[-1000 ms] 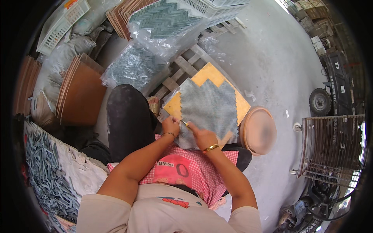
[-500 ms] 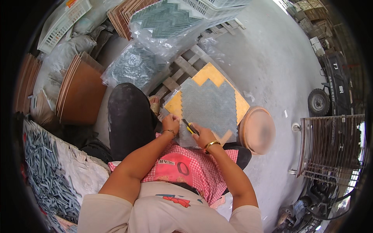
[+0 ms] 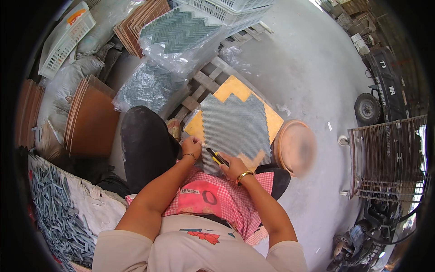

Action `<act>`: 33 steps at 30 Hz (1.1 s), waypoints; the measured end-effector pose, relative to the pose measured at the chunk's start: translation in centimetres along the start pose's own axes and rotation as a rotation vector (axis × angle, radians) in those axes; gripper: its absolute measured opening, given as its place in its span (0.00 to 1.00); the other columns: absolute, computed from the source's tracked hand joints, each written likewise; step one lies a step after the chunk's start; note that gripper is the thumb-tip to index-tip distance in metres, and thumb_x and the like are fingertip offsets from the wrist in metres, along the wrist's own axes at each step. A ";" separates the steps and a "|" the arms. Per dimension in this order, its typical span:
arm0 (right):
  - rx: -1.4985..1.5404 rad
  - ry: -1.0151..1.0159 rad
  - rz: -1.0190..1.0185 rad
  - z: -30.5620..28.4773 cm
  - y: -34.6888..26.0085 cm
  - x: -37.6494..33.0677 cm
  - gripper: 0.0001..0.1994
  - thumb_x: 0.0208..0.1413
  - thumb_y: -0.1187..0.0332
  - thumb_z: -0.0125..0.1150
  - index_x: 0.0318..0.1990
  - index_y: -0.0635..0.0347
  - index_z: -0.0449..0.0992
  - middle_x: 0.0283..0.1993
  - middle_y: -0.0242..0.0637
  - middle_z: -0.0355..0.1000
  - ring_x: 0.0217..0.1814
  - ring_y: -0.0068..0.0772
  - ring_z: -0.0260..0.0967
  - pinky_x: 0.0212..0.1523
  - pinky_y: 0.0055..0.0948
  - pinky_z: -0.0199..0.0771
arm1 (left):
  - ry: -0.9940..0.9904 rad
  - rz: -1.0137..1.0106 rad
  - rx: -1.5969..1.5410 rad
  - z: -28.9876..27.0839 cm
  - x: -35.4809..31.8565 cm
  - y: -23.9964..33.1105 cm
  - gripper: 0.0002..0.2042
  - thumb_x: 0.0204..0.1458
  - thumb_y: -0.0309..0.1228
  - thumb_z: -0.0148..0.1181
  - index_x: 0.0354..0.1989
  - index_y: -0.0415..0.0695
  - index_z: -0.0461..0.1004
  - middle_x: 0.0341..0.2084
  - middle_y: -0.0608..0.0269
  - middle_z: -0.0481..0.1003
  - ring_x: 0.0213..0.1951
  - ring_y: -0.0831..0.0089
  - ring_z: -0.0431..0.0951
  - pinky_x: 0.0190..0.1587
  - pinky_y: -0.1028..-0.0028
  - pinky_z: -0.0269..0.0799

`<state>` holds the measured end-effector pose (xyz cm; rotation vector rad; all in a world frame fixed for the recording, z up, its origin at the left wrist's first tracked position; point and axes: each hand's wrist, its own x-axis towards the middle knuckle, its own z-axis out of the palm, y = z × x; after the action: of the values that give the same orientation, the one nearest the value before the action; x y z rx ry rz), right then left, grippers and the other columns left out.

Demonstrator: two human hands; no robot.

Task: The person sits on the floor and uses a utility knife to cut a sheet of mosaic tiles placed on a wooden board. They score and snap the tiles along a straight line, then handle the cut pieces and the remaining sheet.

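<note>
A grey mesh-backed tile sheet [image 3: 235,127] with zigzag edges lies on a yellow board [image 3: 232,87] in front of my lap. My right hand [image 3: 234,166] is wrapped round a yellow and black utility knife [image 3: 216,157], its tip over the sheet's near left part. Close by, at the sheet's left edge, my left hand [image 3: 191,146] is closed with fingers pinched together; whatever they may hold is too small to make out. Part of the yellow board shows through a notch at the sheet's near right.
Right of the board stands a round brown stool [image 3: 295,149]. Beyond is a wooden pallet [image 3: 205,81] with stacked herringbone tile sheets [image 3: 179,31] and a plastic-wrapped bundle [image 3: 147,86]. Brown boards [image 3: 93,122] and loose tile strips [image 3: 59,208] are at left, a wheeled cart [image 3: 367,109] at right.
The whole view has shifted slightly, so the scene sits a little further left. The knife tip has drawn a bit nearer to me over the sheet. My left hand stays at the edge.
</note>
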<state>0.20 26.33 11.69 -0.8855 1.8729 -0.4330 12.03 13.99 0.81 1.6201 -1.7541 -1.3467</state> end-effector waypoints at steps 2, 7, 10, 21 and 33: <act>0.134 0.037 0.023 -0.2 0.6 -0.5 0.26 0.47 0.70 0.53 0.56 0.51 0.57 0.19 0.34 0.67 0.14 0.20 0.63 0.17 0.21 0.66 | -0.024 0.003 0.020 0.0 0.0 0.1 0.07 0.34 0.30 0.55 0.19 0.38 0.71 0.15 0.55 0.71 0.21 0.65 0.72 0.26 0.71 0.66; 0.461 0.212 -0.031 -0.2 3.2 -1.6 0.24 0.48 0.72 0.50 0.55 0.52 0.58 0.18 0.32 0.67 0.14 0.18 0.62 0.16 0.20 0.65 | -0.176 0.013 0.072 -0.9 -0.6 1.8 0.08 0.32 0.32 0.53 0.17 0.39 0.69 0.14 0.52 0.70 0.20 0.62 0.71 0.25 0.70 0.65; 0.380 0.197 -0.041 0.7 3.6 -2.1 0.24 0.48 0.70 0.51 0.55 0.51 0.58 0.18 0.33 0.67 0.14 0.19 0.63 0.16 0.20 0.65 | -0.199 0.093 0.228 -1.0 -0.9 1.4 0.07 0.32 0.30 0.53 0.16 0.38 0.69 0.14 0.53 0.70 0.20 0.63 0.71 0.24 0.70 0.65; 0.377 0.376 -0.177 0.0 5.0 -0.9 0.25 0.47 0.69 0.52 0.55 0.48 0.58 0.23 0.41 0.70 0.15 0.25 0.65 0.22 0.24 0.68 | -0.382 0.092 0.377 -0.9 -1.9 2.6 0.10 0.37 0.30 0.49 0.23 0.36 0.72 0.21 0.47 0.72 0.26 0.57 0.74 0.31 0.68 0.68; 0.462 0.468 -0.231 -1.2 5.5 -0.6 0.25 0.46 0.70 0.53 0.55 0.48 0.58 0.23 0.41 0.70 0.16 0.27 0.67 0.22 0.25 0.69 | -0.290 0.358 0.750 1.3 3.2 6.8 0.08 0.40 0.32 0.54 0.23 0.39 0.71 0.23 0.47 0.71 0.29 0.53 0.72 0.33 0.63 0.67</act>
<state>-2.86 30.36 9.21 -0.7217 1.9609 -1.2486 6.52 10.58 4.92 1.3501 -2.7972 -0.8189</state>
